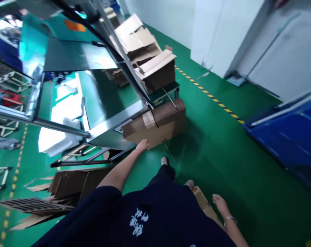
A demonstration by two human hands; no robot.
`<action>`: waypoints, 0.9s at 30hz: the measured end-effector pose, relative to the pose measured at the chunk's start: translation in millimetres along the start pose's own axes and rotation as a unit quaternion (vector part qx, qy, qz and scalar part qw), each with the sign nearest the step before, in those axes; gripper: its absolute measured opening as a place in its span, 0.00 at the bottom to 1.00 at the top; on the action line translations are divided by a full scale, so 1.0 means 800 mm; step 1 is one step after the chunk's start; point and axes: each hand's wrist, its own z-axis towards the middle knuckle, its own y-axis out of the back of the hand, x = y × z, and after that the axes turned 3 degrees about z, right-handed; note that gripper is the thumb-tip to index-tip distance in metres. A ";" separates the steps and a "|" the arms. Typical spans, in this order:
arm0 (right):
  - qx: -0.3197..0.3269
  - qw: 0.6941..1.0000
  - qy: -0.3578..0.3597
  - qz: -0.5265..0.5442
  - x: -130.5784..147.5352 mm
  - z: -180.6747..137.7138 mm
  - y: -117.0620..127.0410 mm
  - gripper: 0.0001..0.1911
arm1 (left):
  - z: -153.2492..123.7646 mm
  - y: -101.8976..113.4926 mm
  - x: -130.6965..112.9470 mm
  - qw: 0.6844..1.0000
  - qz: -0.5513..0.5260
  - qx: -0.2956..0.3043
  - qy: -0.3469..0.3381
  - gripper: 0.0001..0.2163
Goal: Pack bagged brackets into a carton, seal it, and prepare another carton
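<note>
My left hand (pixel 142 145) is stretched forward with its fingers curled in, next to the lower edge of a strapped bundle of flat cardboard cartons (pixel 165 128). Whether it touches the bundle I cannot tell; nothing shows in its grasp. The bundle stands on edge against the end of a metal-framed workbench (pixel 114 118), with tape and a dark strap around it. Low at my right side hangs my right hand (pixel 219 202), its fingers loosely curled and no object visible in them. Between that hand and my leg is a tan cardboard piece (pixel 207 207), partly hidden by my body.
Open cardboard boxes (pixel 158 70) sit on a low cart behind the bench. Loose flattened cardboard (pixel 68 187) lies at left. A blue panel with a metal rail (pixel 289 127) stands at right. Yellow-black tape (pixel 212 97) crosses the green floor toward white walls.
</note>
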 end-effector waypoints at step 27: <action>0.119 0.880 0.269 -0.373 0.453 0.305 -0.071 0.28 | 0.121 -0.011 0.055 0.970 -0.079 -0.028 0.229 0.29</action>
